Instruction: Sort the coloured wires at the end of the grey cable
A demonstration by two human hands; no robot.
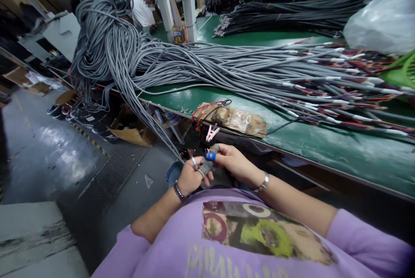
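My left hand (pixel 190 177) is closed around the end of a grey cable (pixel 193 163), whose white-wrapped tip and fanned thin wires stick up beside the thumb. Grey wraps cover some of the fingers. Close against it, my right hand (pixel 231 161) has its thumb and fingers pinched together, with a blue band on the thumb. Whatever lies between those right fingertips is too small to make out. Both hands are in front of my body, just off the table edge. A pink clip (pixel 212 133) sits at the edge right above them.
A large bundle of grey cables (pixel 181 64) lies across the green table (pixel 366 157) and hangs over its left end. A taped wooden board (pixel 240 120) with wires rests at the front edge. Darker cables (pixel 285 16) lie behind. A person (pixel 142 10) is at the far left.
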